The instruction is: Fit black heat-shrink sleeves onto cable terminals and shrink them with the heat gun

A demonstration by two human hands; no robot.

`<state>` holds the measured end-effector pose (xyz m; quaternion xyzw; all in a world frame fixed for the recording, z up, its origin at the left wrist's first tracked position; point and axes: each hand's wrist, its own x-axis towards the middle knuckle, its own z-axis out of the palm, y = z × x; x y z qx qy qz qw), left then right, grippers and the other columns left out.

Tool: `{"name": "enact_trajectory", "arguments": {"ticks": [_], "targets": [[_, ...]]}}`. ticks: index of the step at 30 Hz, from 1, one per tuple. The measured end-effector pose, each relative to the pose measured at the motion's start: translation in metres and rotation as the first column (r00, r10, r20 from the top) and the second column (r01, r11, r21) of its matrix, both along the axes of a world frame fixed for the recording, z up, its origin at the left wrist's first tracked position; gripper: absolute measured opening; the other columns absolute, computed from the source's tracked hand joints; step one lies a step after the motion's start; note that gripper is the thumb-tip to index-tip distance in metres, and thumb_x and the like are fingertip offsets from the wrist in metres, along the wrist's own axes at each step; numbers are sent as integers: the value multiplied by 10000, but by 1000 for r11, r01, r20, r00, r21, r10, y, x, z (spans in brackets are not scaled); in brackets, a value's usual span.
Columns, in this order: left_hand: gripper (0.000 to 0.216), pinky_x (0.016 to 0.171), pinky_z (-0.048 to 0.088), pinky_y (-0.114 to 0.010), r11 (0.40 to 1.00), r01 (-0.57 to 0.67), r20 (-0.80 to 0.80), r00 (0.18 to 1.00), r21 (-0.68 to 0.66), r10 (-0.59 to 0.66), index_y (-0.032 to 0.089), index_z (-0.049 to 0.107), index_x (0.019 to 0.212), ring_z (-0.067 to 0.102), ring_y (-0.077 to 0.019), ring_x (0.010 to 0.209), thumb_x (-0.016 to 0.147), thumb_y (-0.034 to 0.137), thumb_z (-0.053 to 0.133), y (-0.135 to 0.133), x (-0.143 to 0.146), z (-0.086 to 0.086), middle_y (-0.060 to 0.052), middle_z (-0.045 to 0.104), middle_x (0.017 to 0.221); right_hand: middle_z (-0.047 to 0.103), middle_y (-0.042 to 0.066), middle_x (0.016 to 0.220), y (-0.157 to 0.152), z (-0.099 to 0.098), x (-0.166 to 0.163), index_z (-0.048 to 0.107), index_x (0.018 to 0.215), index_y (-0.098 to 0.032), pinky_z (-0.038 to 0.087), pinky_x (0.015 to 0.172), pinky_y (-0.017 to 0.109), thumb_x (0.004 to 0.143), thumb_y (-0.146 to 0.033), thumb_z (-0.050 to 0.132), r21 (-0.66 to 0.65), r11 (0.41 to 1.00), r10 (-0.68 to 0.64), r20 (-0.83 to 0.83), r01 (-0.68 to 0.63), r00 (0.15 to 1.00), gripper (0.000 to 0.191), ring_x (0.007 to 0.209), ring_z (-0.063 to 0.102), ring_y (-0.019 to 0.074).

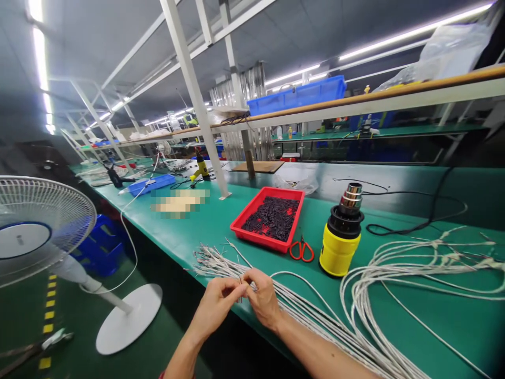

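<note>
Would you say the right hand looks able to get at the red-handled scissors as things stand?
Probably yes: the scissors lie just beyond the right hand, with only a low cable between, though it is occupied beside the left hand.

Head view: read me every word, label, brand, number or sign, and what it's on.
No text can be read.
Fan hub: small mark, too blurred to read.
Yellow heat gun: no legible lettering.
White wires: no lettering visible.
</note>
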<state>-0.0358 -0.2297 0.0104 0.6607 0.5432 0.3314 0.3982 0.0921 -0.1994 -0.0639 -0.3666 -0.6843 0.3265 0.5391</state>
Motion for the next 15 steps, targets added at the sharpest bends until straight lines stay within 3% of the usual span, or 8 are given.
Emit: {"name": "enact_trajectory", "arguments": {"ticks": [3, 6, 10, 15], "targets": [[443, 540, 399, -222, 999, -20, 24, 1000, 40, 19, 143, 682, 681, 499, -120, 546, 865, 478, 460, 11, -8, 5, 0, 575, 558, 587, 2, 680, 4, 4, 0, 584, 713, -201, 403, 684, 260, 918, -306, 491, -51, 998, -45, -99, 40, 994, 248, 666, 542, 156], [508, 543, 442, -235, 979, -95, -89, 990, 178, 112, 135, 681, 794, 543, -132, 553, 918, 469, 318, 42, -20, 7, -13, 606, 585, 567, -19, 616, 7, 8, 1, 566, 697, -200, 408, 643, 244, 929, -307, 481, -117, 990, -105, -174, 85, 979, 269, 582, 540, 138], [322, 631, 462, -253, 944, -12, -331, 935, 330, 128, 159, 677, 831, 614, -163, 712, 857, 416, 486, 113, -26, 8, -35, 694, 776, 601, -3, 633, 9, 8, 2, 578, 673, -201, 417, 706, 259, 914, -290, 511, -98, 983, -169, -190, 152, 967, 266, 644, 570, 158], [182, 787, 488, -348, 943, 200, -563, 826, 265, -17, 148, 661, 860, 632, -167, 799, 848, 308, 575, 204, -6, -1, -42, 693, 861, 618, 18, 686, 13, 1, -2, 583, 698, -205, 405, 789, 285, 918, -286, 499, -96, 971, -233, -188, 218, 954, 249, 718, 586, 179]]}}
